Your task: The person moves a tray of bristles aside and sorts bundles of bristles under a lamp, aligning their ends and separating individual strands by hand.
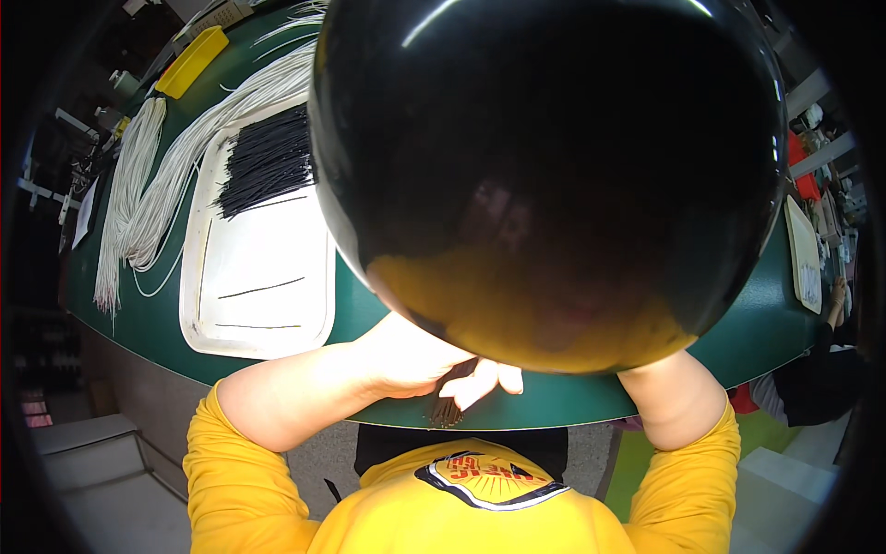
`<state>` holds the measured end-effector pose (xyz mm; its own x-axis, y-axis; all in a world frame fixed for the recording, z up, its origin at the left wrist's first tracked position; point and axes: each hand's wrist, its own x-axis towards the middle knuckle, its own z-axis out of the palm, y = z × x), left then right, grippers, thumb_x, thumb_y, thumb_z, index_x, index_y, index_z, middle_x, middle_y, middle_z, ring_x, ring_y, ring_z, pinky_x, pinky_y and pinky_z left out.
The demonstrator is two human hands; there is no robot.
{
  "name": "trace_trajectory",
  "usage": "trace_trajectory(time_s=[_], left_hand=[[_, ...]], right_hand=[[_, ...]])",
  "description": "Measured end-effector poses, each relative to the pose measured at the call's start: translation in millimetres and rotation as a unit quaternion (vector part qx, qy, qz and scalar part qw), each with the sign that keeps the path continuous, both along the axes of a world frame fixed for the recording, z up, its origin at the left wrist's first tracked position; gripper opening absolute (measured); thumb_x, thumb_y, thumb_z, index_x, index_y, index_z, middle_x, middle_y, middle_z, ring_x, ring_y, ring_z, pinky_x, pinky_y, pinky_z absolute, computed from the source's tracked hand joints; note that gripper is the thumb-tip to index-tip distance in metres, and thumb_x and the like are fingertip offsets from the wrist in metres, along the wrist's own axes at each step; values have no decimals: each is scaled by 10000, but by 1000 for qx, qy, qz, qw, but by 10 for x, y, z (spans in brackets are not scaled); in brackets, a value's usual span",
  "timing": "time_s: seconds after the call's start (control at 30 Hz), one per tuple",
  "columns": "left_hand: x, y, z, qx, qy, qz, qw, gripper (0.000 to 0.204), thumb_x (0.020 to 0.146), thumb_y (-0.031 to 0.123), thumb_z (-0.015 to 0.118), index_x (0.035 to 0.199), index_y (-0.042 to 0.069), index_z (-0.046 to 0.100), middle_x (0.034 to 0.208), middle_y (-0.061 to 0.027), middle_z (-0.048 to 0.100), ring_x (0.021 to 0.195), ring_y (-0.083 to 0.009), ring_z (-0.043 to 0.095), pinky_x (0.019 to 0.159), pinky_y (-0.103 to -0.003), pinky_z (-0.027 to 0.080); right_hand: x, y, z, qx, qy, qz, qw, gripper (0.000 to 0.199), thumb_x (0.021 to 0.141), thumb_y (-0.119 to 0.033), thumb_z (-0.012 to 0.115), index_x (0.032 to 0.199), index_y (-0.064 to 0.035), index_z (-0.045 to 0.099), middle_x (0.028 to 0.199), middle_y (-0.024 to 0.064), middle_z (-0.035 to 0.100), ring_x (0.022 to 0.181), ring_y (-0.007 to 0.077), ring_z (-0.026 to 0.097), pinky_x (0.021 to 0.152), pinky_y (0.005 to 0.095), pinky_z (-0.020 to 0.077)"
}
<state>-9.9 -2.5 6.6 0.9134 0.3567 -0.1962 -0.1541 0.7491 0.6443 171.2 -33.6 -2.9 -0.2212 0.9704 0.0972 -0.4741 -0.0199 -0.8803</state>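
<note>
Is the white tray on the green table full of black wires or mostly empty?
Mostly empty. The white tray holds a pile of black wires only at its far end; two single wires lie on its otherwise bare floor.

Dark wire bundle, table edge

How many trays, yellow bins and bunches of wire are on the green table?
White trays: 2, a big tray holding black wires and a small tray on the right.
Yellow bins: 1, the yellow bin.
Bunches of wire: 3, white wires, black wires and a small wire bundle under the left hand.
Total: 6
</note>
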Motion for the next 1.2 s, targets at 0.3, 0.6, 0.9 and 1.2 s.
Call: trace_trajectory(time_s=[0.3, 0.6, 0.9, 1.2], left_hand=[[96, -17, -129, 12, -19, 57, 998, 91, 798, 58, 487, 853, -7, 521, 597, -101, 543, 451, -149, 532, 381, -219, 425], [58, -17, -49, -7, -8, 56, 998, 82, 796, 44, 484, 850, -5, 522, 582, -93, 531, 469, -152, 539, 389, -227, 430], [20, -9, -91, -20, -2, 90, 996, 90, 785, 32, 496, 864, -4, 520, 600, -110, 541, 472, -170, 544, 389, -247, 440], [-26, -28, -193, 121, 34, 163, 979, 84, 796, 58, 495, 851, -2, 516, 605, -101, 542, 438, -149, 511, 367, -227, 406]], right_hand=[[33, 28, -217, 110, 98, 42, 988, 415, 734, 50, 487, 1116, 39, 326, 862, 110, 509, 672, 155, 512, 652, 293, 450], [-67, -7, -120, 258, -121, -171, 943, 475, 733, -6, 568, 1143, 35, 332, 1024, 128, 505, 935, 194, 500, 804, 273, 402], [20, -59, -136, 67, 102, -81, 989, 268, 766, 5, 487, 1015, 27, 390, 678, 52, 443, 539, 110, 420, 507, 229, 373], [73, -11, -27, 28, 98, -17, 995, 243, 765, 24, 429, 1008, 13, 423, 698, 64, 457, 535, 116, 412, 491, 220, 345]])
